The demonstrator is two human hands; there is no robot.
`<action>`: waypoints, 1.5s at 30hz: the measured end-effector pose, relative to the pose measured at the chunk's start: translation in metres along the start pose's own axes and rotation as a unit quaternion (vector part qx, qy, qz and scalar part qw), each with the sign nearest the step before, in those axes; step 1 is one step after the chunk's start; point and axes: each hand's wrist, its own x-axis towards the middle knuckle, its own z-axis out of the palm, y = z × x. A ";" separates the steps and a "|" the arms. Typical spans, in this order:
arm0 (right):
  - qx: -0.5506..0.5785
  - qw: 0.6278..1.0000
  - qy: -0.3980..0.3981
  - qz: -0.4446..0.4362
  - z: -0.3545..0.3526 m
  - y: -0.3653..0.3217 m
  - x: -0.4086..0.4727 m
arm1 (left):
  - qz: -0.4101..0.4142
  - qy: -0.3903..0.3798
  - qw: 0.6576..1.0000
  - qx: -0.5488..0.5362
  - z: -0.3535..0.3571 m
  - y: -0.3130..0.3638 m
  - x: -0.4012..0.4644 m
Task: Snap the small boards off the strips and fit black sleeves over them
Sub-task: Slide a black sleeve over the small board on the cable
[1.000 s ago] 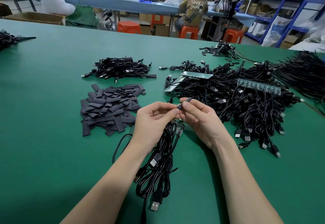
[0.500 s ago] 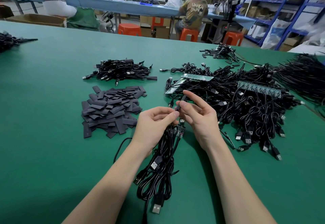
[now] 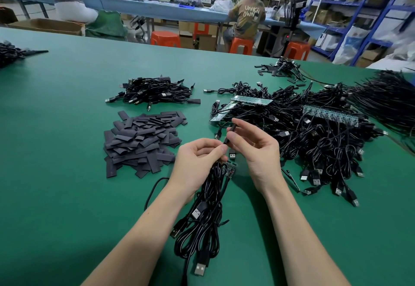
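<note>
My right hand (image 3: 253, 151) pinches a black sleeve (image 3: 229, 134) between thumb and forefinger, tilted up and away. My left hand (image 3: 197, 162) grips a bundle of black USB cables (image 3: 202, 218) whose small green boards (image 3: 230, 169) stick out under its fingers. Its fingertips meet the sleeve's lower end. A heap of flat black sleeves (image 3: 141, 142) lies to the left. Green board strips (image 3: 251, 100) (image 3: 330, 115) lie on the big cable pile (image 3: 314, 137) to the right.
A smaller pile of sleeved cables (image 3: 152, 92) lies behind the sleeve heap. More cables sit at the far right (image 3: 388, 97), back right (image 3: 285, 67) and far left (image 3: 11, 53). Two people sit at a blue bench (image 3: 139, 5) beyond the green table (image 3: 67, 196).
The right hand has turned the sleeve from lying flat to pointing up and away. The left hand keeps its grip on the cable bundle.
</note>
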 end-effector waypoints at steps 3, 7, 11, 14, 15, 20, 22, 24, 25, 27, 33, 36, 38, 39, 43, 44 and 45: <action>-0.024 1.000 -0.005 -0.019 0.001 0.000 0.001 | -0.006 0.004 1.000 -0.007 0.000 -0.001 0.000; -0.049 0.998 -0.009 -0.041 0.002 -0.001 0.001 | -0.009 0.007 1.000 -0.007 0.000 0.000 0.000; -0.063 0.997 -0.021 -0.042 0.002 -0.002 0.001 | -0.008 0.005 1.000 -0.006 0.000 0.000 0.000; -0.051 0.998 -0.031 -0.030 0.003 -0.003 0.001 | -0.006 0.003 1.000 0.000 -0.001 0.000 0.000; -0.050 0.998 -0.028 -0.028 0.004 -0.004 0.001 | -0.007 0.003 1.000 0.002 -0.001 0.000 0.000; -0.047 0.998 -0.018 -0.025 0.001 -0.004 0.003 | -0.009 0.002 1.000 0.004 -0.001 0.000 -0.001; -0.044 0.999 -0.018 -0.022 0.000 -0.004 0.004 | -0.008 0.003 1.000 0.005 -0.001 0.000 -0.001; -0.039 0.999 -0.018 -0.020 0.000 -0.004 0.004 | -0.007 0.004 1.000 0.005 -0.001 0.000 0.000; -0.039 0.999 -0.020 -0.020 0.000 -0.004 0.004 | -0.007 0.004 1.000 0.005 -0.001 0.000 0.000; -0.040 0.999 -0.022 -0.023 0.000 -0.003 0.004 | -0.006 0.003 1.000 0.005 -0.001 0.000 -0.001; -0.034 0.999 -0.003 -0.018 0.000 -0.001 0.004 | -0.004 0.001 1.000 0.008 0.000 0.002 -0.001; -0.012 1.000 0.017 -0.015 0.000 -0.002 0.005 | 0.004 -0.008 1.000 0.026 0.001 0.003 -0.001; 0.000 0.999 0.035 -0.013 0.000 -0.002 0.006 | 0.008 -0.014 0.999 0.045 0.001 0.004 -0.001; 0.009 0.999 0.046 -0.010 -0.001 -0.002 0.007 | 0.008 -0.020 0.998 0.059 0.001 0.005 -0.001; 0.066 0.993 0.098 0.017 -0.001 -0.002 0.012 | -0.012 -0.076 0.979 0.188 0.000 0.014 0.000; 0.079 0.991 0.107 0.021 0.001 -0.002 0.013 | -0.010 -0.084 0.969 0.233 0.000 0.017 0.001; 0.096 0.988 0.117 0.024 0.002 -0.003 0.013 | -0.004 -0.085 0.959 0.271 0.000 0.022 0.001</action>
